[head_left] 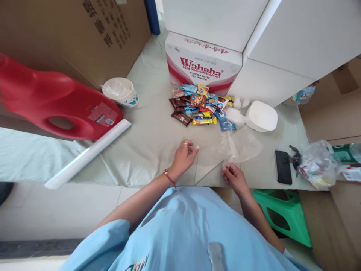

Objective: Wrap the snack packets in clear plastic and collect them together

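Observation:
A pile of wrapped snacks (197, 103), brown, blue and yellow, lies on the cloth-covered table (158, 150) in front of a Wahaha carton (203, 64). Just below the pile is my left hand (184, 158), its thumb and loosely curled fingers apart, with nothing visible between them. My right hand (234, 177), closer to the table's front edge, pinches the near end of a clear plastic bag (244, 146). That thin bag spreads flat from my fingertips toward a white plastic tub (262, 116) at the right of the snacks.
At left are a large red jug (56, 98), a long white roll (87, 155) and a paper bowl (120, 92) with clear plastic in it. A black phone (283, 167), keys (295, 157) and a filled plastic bag (318, 163) lie right. A green stool (293, 218) stands below.

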A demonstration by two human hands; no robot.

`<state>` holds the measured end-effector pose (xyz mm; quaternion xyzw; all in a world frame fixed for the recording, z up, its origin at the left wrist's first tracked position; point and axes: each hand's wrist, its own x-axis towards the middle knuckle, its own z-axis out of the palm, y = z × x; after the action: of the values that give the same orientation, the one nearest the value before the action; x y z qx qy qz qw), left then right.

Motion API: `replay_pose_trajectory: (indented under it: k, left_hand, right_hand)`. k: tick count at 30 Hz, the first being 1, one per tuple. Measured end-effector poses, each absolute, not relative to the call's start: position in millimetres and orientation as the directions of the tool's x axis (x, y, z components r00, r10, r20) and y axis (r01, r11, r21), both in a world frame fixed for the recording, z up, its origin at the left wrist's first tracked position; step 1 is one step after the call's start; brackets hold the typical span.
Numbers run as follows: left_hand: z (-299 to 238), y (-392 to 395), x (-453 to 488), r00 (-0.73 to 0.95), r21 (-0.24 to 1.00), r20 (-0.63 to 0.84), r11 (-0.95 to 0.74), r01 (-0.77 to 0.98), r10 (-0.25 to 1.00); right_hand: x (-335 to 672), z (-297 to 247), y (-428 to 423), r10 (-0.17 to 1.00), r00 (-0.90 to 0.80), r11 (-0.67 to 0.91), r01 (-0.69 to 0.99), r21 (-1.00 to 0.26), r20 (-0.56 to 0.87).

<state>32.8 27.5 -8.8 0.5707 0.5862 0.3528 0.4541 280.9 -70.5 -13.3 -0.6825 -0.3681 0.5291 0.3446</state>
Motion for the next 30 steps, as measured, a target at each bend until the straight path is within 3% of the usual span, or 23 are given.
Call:
replay_pose_trajectory:
  k: [7,12,14,17,20,24,30]
  left_hand:
    - [8,63,111,0.284,0.919,-0.142,0.020,0.393,0.948]
    - [15,63,160,0.419,0.884,-0.299,0.085,0.459,0.857]
    - [17,52,159,0.412,0.865,-0.261,0.022,0.501,0.873]
    - [19,29,136,0.378,0.884,-0.060,-0.127,0.451,0.924]
    - [19,9,105,0.481,0.885,0.105,-0.303,0.353,0.870]
    - [16,0,83,0.572,0.831,0.078,-0.370,0.415,0.817]
    - [2,13,63,0.428,0.820,-0.024,-0.227,0.525,0.903]
  right_hand:
    - [263,-29,-73,0.928,0.074,-0.370,0.287,-0.883,-0.365]
    - [241,-32,-77,0.965,0.049,-0.259,0.369,-0.893,-0.259]
    - [235,-32,-78,0.966,0.052,-0.255,0.378,-0.890,-0.255]
    - [230,-35,-78,0.964,0.039,-0.259,0.369,-0.893,-0.263]
    - [227,-41,-74,0.970,-0.021,-0.219,0.349,-0.911,-0.241]
    - [218,-51,-59,0.965,-0.072,-0.208,0.381,-0.901,-0.253]
    - [203,-45,-41,0.963,-0.143,-0.140,0.460,-0.877,-0.228]
